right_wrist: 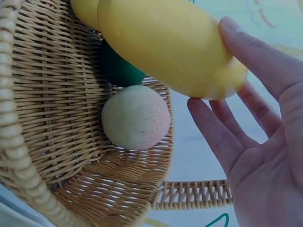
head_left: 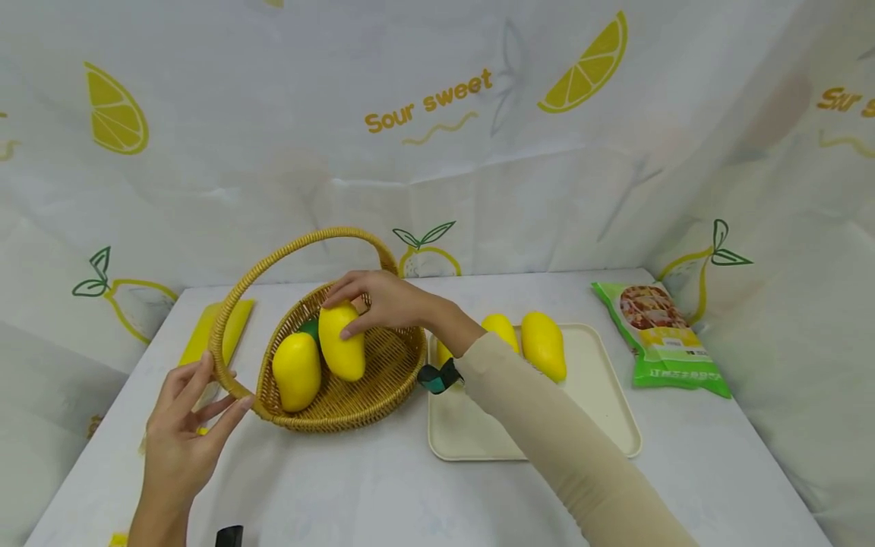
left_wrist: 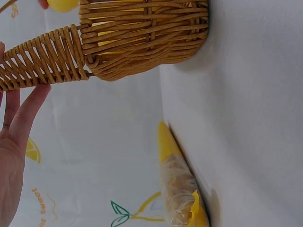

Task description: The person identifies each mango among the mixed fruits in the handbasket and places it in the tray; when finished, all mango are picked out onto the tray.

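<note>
My right hand point(head_left: 386, 300) pinches a yellow mango point(head_left: 343, 342) by its upper end, inside the wicker basket point(head_left: 383, 414). In the right wrist view the fingers of my right hand point(right_wrist: 265, 109) and the thumb hold the mango point(right_wrist: 170, 47) above a pale pink-tinged peach point(right_wrist: 136, 117) and a dark green fruit point(right_wrist: 118, 66). Another mango point(head_left: 297, 372) lies at the basket's left side. My left hand point(head_left: 184, 425) holds the lower left part of the basket's arched handle point(head_left: 225, 334) between fingers and thumb; the left wrist view shows its fingers against the woven handle point(left_wrist: 42, 59).
Right of the basket, a cream tray point(head_left: 595, 380) carries several mangoes point(head_left: 543, 346), partly behind my right forearm. A green food packet point(head_left: 666, 338) lies at the far right. Behind my left hand lies a yellow packet point(head_left: 232, 330). A printed cloth point(head_left: 437, 167) hangs behind the table.
</note>
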### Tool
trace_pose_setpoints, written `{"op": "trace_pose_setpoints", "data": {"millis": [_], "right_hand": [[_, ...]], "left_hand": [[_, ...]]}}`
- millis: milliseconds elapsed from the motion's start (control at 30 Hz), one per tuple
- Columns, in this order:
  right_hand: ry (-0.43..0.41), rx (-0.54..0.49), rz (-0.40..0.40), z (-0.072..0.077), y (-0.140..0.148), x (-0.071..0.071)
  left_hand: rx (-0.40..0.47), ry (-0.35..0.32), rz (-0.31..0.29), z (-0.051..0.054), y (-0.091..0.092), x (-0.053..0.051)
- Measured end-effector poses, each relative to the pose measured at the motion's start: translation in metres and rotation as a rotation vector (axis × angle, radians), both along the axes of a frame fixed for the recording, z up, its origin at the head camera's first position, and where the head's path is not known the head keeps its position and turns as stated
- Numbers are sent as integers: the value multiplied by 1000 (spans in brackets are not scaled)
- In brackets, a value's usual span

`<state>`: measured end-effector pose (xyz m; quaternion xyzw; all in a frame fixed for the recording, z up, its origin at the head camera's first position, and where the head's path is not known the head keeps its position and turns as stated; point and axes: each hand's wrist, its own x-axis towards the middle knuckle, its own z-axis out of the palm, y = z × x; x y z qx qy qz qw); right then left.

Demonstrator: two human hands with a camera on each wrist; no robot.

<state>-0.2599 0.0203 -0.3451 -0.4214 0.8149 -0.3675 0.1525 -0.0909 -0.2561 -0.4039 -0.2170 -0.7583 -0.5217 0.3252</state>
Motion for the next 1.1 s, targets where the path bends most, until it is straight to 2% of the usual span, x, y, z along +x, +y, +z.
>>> {"op": "trace_pose_setpoints", "data": {"millis": [200,567,833,1100], "right_hand": [[22,-9,7,5,7,1],[20,-93,10,16,18,4],[37,-87,4,23,32,8],[22,-138,29,28,41,13]], "left_hand": [[-2,3,3,0,1,0],[-1,-13,13,0,1,1],[17,9,-22,-2,2,-1],[51,17,-44,-2,1,-1]]}}
